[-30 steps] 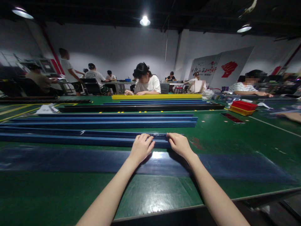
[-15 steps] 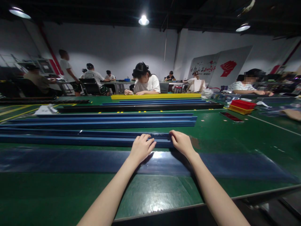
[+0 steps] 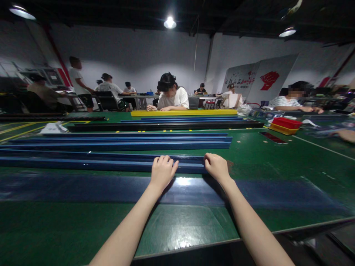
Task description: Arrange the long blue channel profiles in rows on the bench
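Observation:
A long blue channel-shaped strip (image 3: 191,168) lies across the green table, with raised edges and shiny glints along it. My left hand (image 3: 163,170) bends over the strip near its right part, fingers over the far edge and thumb out to the right; the fingertips are partly hidden. At the strip's right end, my right hand (image 3: 217,168) is closed, its curled fingers gripping the end. Nearer to me, a flat, glossy, see-through bluish sheet (image 3: 111,190) stretches sideways under my forearms.
Several blue strips (image 3: 166,145) lie beyond, then a black strip (image 3: 166,126) and a yellow strip (image 3: 183,113). A phone (image 3: 273,138) and a red bin (image 3: 287,123) on a yellow one are at right. A person (image 3: 173,96) sits opposite. The table edge (image 3: 194,246) is close.
My left hand has shifted a little to the left along the blue strip. My right hand has moved slightly to the right, still at the strip's end.

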Demonstrator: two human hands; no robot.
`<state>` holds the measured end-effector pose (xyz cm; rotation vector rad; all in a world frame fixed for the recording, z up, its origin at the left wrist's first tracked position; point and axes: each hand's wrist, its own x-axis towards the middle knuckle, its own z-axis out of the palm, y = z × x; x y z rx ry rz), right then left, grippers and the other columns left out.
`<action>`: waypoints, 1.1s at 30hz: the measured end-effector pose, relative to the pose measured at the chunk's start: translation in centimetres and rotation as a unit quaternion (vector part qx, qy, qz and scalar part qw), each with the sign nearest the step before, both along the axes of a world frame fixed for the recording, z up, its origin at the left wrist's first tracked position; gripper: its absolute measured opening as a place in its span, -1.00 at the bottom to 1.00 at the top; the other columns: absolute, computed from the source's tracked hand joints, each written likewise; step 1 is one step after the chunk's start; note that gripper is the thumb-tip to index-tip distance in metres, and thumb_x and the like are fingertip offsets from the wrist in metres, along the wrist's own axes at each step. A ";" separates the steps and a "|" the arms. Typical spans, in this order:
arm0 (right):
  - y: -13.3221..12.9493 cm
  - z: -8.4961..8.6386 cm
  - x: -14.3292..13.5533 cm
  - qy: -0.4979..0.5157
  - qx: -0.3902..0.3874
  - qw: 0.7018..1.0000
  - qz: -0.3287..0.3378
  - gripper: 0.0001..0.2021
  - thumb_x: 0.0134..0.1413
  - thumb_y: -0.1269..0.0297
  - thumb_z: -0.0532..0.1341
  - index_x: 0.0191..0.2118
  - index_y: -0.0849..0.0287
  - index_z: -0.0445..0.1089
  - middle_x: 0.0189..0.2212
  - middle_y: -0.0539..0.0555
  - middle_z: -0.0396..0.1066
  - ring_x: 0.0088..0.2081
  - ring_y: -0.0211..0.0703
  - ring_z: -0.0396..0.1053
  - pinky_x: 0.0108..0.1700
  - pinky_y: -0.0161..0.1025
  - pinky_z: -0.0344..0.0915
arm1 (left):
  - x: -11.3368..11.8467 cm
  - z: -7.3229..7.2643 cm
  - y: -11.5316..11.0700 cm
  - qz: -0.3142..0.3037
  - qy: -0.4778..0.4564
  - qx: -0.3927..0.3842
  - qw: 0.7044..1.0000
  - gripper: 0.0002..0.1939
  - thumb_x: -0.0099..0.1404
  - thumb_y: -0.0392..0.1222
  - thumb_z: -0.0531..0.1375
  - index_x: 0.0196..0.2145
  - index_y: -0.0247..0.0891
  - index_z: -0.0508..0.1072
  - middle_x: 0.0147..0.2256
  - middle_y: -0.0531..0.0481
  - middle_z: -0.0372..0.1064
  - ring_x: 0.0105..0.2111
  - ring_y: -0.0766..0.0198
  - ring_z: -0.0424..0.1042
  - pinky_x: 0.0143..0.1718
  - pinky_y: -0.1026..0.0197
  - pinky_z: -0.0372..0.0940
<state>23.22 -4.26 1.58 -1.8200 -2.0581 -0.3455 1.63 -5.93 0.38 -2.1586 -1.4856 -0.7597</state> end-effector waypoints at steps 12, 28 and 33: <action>0.1 -1.1 -1.2 0.033 0.001 0.978 0.204 -0.75 0.11 0.39 -0.03 -0.19 0.18 0.35 -0.19 0.11 0.42 -0.14 -0.18 0.32 -0.13 -0.29 0.12 | 0.6 -0.7 0.0 -0.119 0.026 -0.010 0.993 -0.69 0.32 -0.10 -0.03 -0.09 -0.22 0.39 -0.15 -0.10 0.38 -0.14 0.17 0.30 -0.15 0.10 0.13; 0.7 -0.6 0.8 0.023 0.054 0.998 0.024 -0.73 0.00 0.49 0.00 -0.18 0.20 0.33 -0.30 0.11 0.47 -0.24 -0.16 0.37 -0.17 -0.28 0.07 | -0.7 0.2 0.4 -0.001 0.023 0.056 0.998 -0.61 0.31 -0.12 -0.01 -0.55 -0.27 0.47 -0.35 -0.09 0.42 -0.32 0.19 0.32 -0.32 0.13 0.10; 0.6 -0.6 0.9 -0.005 0.048 0.998 -0.030 -0.78 0.06 0.40 -0.01 -0.24 0.18 0.35 -0.38 0.10 0.48 -0.34 -0.14 0.38 -0.23 -0.26 0.07 | -0.7 0.1 0.3 0.041 0.021 0.063 0.997 -0.63 0.30 -0.12 -0.01 -0.54 -0.28 0.46 -0.38 -0.10 0.40 -0.34 0.17 0.31 -0.34 0.13 0.08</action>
